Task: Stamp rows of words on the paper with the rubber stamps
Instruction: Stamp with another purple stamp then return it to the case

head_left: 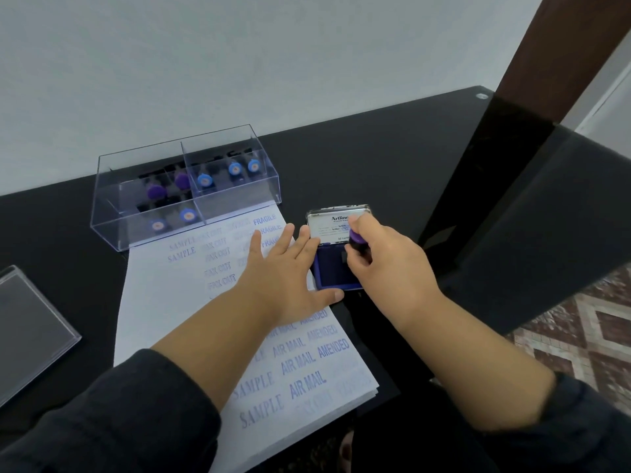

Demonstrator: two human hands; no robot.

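Black glossy worktop (pixel 392 158) under everything, pale wall behind, a dark wooden post (pixel 532 107) rising at the right edge and patterned floor tile (pixel 587 332) showing past it. White paper (pixel 164 302) lies in front of me, long axis running away from me and tilted a bit to the left, its far end touching the clear plastic case (pixel 186 186); the sheet is covered in blue stamped words in rows: SAMPLE, FAX OUT, FRAGILE, AIR MAIL, AMENDED. The case is a boxy see-through two-compartment holder standing across the top of the paper, with round-topped stamps inside, purple caps on the left, blue ones at the right and front. A flat clear lid-like piece (pixel 30 332) sits at the far left, well apart from the sheet. My left hand (pixel 283 278) lies flat on the paper's right half, fingers (pixel 269 244) straight and spread, thumb reaching to the ink pad's near corner; it covers part of the rows. Ink pad (pixel 333 268) sits just beside the paper's right edge, metal lid (pixel 334 221) hinged up and back, dark blue pad surface exposed. My right hand (pixel 386 257) pinches the rubber stamp (pixel 356 242), thumb and fingertips curled round its black body, purple knob up, stamp upright with its face down on the pad; my hand hides most of it.
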